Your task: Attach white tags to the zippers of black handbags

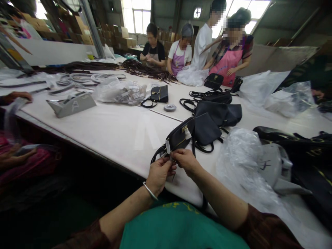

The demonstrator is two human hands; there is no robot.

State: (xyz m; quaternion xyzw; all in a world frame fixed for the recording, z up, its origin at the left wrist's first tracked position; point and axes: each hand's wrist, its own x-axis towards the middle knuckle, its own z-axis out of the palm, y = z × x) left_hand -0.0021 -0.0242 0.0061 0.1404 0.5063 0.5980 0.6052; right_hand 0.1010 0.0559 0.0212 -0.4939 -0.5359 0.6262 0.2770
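A black handbag (178,133) with a gold-coloured clasp and zip lies tilted near the table's front edge. White wrapping (168,147) covers a small part at its near end, and a thin black strap (154,156) loops down beside it. My left hand (161,172) is closed in a pinch where this strap runs in. Touching it from the right, my right hand (186,160) pinches at the same spot. The small piece between its fingertips is hidden. Right behind this handbag rest more black bags (216,112) with straps.
A grey tape dispenser (71,104) stands on the white table (103,133) at left; another grey dispenser (272,166) is at right beside crumpled clear plastic (240,159). A tape roll (169,108) lies mid-table. Co-workers (178,57) stand across; a co-worker's hands show at far left.
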